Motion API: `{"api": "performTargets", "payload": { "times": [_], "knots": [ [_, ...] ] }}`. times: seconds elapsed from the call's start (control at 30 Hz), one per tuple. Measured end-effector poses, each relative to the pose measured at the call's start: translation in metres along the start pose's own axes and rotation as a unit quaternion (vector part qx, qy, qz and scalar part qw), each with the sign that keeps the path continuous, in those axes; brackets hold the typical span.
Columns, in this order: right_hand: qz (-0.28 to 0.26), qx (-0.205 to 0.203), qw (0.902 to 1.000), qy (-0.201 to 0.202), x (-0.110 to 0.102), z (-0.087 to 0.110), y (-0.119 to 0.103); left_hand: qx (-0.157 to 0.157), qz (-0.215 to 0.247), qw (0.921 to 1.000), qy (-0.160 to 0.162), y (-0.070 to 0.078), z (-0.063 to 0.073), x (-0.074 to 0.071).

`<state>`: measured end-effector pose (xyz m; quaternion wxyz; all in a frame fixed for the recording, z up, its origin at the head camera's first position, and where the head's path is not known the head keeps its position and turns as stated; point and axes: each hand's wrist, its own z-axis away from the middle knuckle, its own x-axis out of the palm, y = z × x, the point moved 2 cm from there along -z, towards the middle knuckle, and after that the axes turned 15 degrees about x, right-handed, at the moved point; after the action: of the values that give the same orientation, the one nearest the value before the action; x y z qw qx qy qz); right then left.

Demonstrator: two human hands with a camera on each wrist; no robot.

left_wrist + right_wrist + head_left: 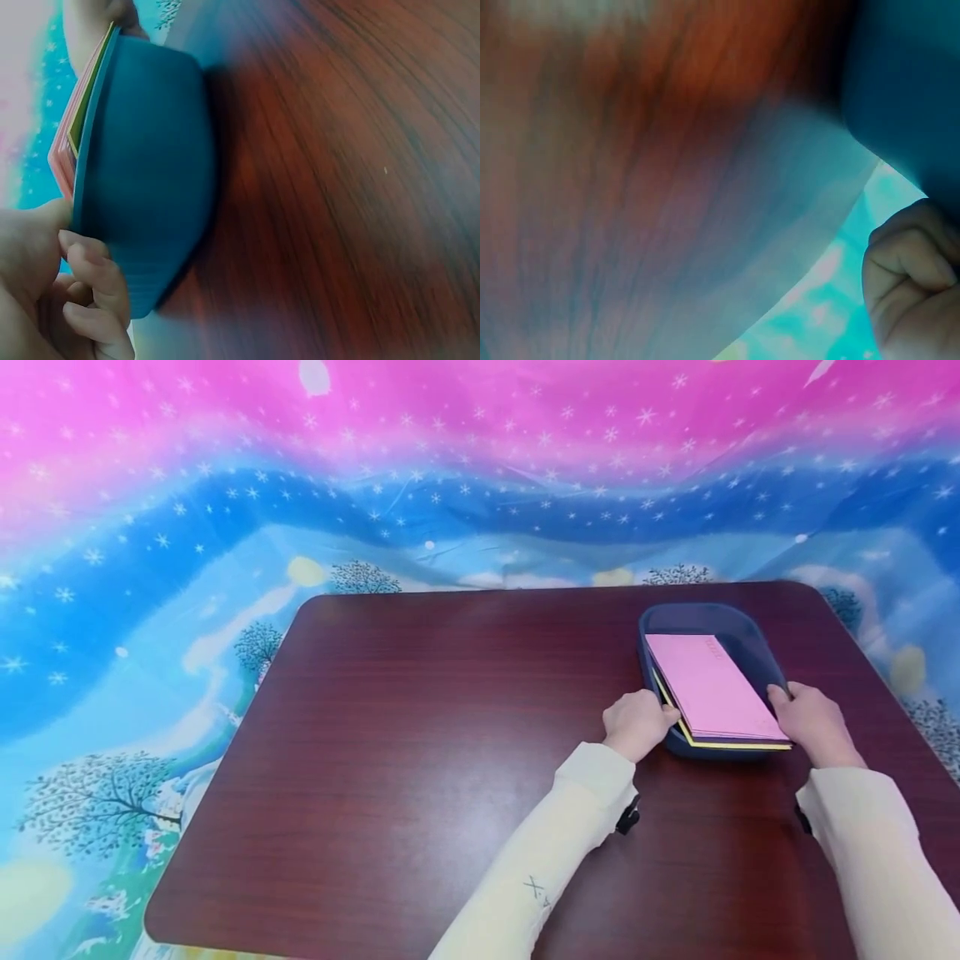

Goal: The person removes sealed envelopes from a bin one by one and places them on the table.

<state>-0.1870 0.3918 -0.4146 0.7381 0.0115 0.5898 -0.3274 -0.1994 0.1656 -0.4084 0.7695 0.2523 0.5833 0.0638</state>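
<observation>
A dark plastic tray point(738, 639) with rounded corners stands on the right part of the table. Pink envelope-like papers point(712, 689) lie in it, slanting over its near rim, with a yellow sheet point(738, 746) beneath them. My left hand point(636, 722) grips the tray's left rim, thumb on top; the left wrist view shows the fingers curled under the tray's point(150, 142) edge. On the opposite side, my right hand point(817, 720) holds the right rim beside the papers' near corner. In the right wrist view, its curled fingers point(911, 262) lie against the dark tray wall point(911, 82).
The brown wood-grain table point(420, 735) has rounded corners and stretches far to the left of the tray. Behind and around it hangs a pink and blue printed cloth point(465, 485) with snowflakes and trees. Cream sleeves point(525, 852) cover both forearms.
</observation>
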Motion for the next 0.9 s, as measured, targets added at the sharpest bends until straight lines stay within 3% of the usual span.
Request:
{"api": "performTargets", "payload": {
  "times": [0.17,0.4,0.6,0.9],
  "knots": [
    [-0.004,0.011,0.9999,0.009,0.012,0.013,-0.012,0.002,0.038,0.9992,-0.011,-0.021,0.008,-0.005],
    [-0.018,0.000,0.9997,0.017,0.030,0.033,-0.039,0.012,0.047,0.9987,-0.015,-0.054,0.020,-0.016],
    [-0.017,-0.006,0.9996,0.020,0.044,0.047,-0.062,0.028,0.068,0.9971,0.022,-0.080,0.036,-0.026],
    [-0.027,0.000,0.9996,0.012,0.070,0.070,-0.101,0.002,0.144,0.9865,0.079,-0.113,0.051,-0.034]
  ]
}}
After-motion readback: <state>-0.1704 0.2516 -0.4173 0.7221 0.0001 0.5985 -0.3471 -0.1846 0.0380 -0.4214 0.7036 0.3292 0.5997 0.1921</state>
